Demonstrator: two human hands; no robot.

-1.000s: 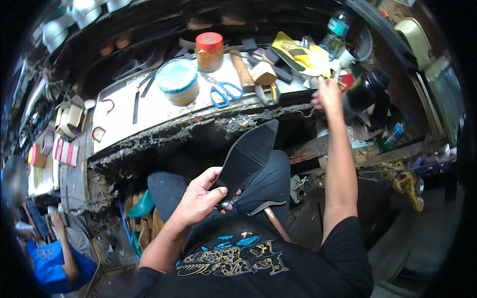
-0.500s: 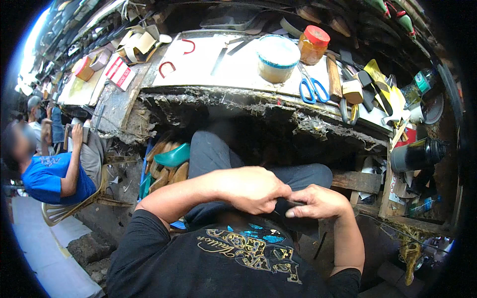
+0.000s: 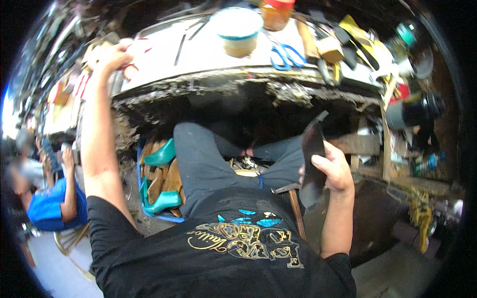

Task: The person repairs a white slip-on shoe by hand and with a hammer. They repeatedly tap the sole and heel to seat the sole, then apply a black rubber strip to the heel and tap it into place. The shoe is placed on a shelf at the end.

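Observation:
My right hand (image 3: 334, 166) grips a thin, dark shoe-sole piece (image 3: 313, 164), held upright over my right thigh with the thumb on its face. My left arm stretches to the far left of the workbench (image 3: 198, 77). There my left hand (image 3: 117, 57) is over the spot of a small red curved strip, its fingers smeared by motion. A second red strip (image 3: 145, 44) lies just to the right of that hand. A hammer (image 3: 296, 211) with a wooden handle rests by my lap, beneath the dark piece.
On the bench stand a white-lidded tub (image 3: 236, 32), a red-lidded jar (image 3: 277, 15) and blue-handled scissors (image 3: 285, 55). Green shoe lasts (image 3: 161, 153) and wooden ones fill a blue crate (image 3: 141, 184) by my left leg. A person in blue (image 3: 54, 203) sits at the left. A dark flask (image 3: 415, 111) lies at right.
My hands have come apart from in front of my lap. The left has reached up to the bench's left part; the right has lifted the dark piece to the right. The view has shifted.

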